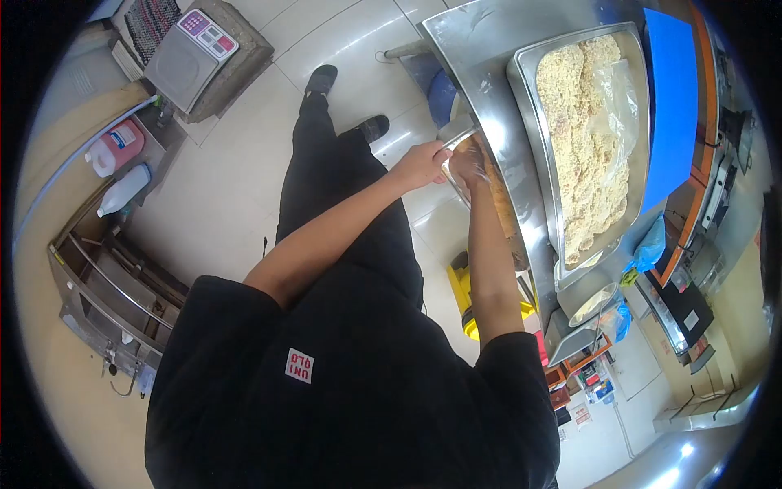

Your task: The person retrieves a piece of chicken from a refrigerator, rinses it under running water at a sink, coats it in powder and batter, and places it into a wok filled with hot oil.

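Note:
My left hand (419, 166) is closed around the near rim of a metal tray (458, 186) that sits partly under the edge of the steel table. My right hand (467, 165) reaches down into this tray, over orange-brown contents (495, 194) I cannot identify. Its fingers are in shadow, so what they hold does not show. Above, on the steel table (481, 61), a large metal pan (528, 85) holds a pale yellow crumbly mass (574, 171). A clear plastic sheet (621, 122) lies partly over the crumbs.
A blue board (672, 106) lies beyond the large pan. Below the table stands a yellow object (461, 297). A metal container (570, 334) is at lower right. A digital scale (191, 57) and a jug of pink liquid (116, 148) are at left. The floor is tiled.

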`<action>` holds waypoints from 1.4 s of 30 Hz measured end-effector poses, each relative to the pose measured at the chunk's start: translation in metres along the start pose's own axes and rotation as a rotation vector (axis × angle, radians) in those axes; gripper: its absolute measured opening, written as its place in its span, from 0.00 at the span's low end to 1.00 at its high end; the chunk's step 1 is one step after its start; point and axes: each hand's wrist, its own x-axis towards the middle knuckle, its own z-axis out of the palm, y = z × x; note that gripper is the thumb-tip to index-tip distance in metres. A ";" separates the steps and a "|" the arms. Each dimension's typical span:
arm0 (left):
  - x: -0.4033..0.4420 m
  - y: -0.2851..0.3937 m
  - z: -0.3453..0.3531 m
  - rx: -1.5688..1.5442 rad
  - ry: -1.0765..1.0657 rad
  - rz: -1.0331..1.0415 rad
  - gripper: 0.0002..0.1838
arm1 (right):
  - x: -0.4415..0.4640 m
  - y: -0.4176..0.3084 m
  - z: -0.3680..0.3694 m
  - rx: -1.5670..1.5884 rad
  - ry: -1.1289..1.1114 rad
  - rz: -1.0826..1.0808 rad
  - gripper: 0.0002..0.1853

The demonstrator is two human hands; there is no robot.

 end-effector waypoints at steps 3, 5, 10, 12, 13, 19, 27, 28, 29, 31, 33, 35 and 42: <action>0.001 0.002 -0.002 -0.036 -0.002 -0.009 0.17 | -0.003 0.016 0.004 -0.138 0.276 -0.095 0.33; 0.000 0.003 -0.003 -0.009 0.005 0.006 0.17 | -0.010 0.030 -0.005 -0.256 0.465 -0.279 0.32; -0.001 0.003 -0.002 -0.004 0.026 0.018 0.17 | 0.006 0.023 -0.018 0.171 0.370 -0.055 0.32; 0.000 0.001 0.000 0.001 0.030 0.008 0.17 | 0.005 0.010 -0.012 0.131 0.213 -0.079 0.32; 0.000 0.001 0.000 0.020 0.014 -0.002 0.17 | -0.002 0.003 -0.006 0.103 0.127 -0.098 0.32; -0.002 0.008 0.000 0.062 -0.001 -0.025 0.18 | -0.001 -0.011 0.000 0.002 -0.153 -0.112 0.32; 0.003 0.002 -0.004 0.079 -0.022 0.000 0.18 | -0.034 -0.002 -0.038 0.024 0.214 0.007 0.33; 0.005 -0.002 -0.003 0.073 -0.020 0.017 0.18 | -0.052 -0.017 -0.052 0.147 0.228 0.101 0.33; 0.008 -0.008 -0.003 0.064 -0.014 0.034 0.18 | -0.070 -0.032 -0.066 0.271 0.253 0.193 0.34; 0.006 -0.008 -0.001 0.056 -0.006 0.028 0.18 | -0.048 0.024 -0.033 0.206 0.349 0.189 0.35; 0.000 0.006 -0.002 0.068 -0.002 -0.011 0.18 | 0.002 0.080 0.017 0.099 0.426 0.156 0.36; 0.000 0.006 -0.004 0.080 0.001 -0.009 0.18 | 0.008 0.071 0.032 0.160 0.396 0.093 0.36; 0.003 0.004 -0.002 0.058 -0.020 -0.022 0.18 | -0.001 0.001 -0.003 0.001 0.033 -0.075 0.36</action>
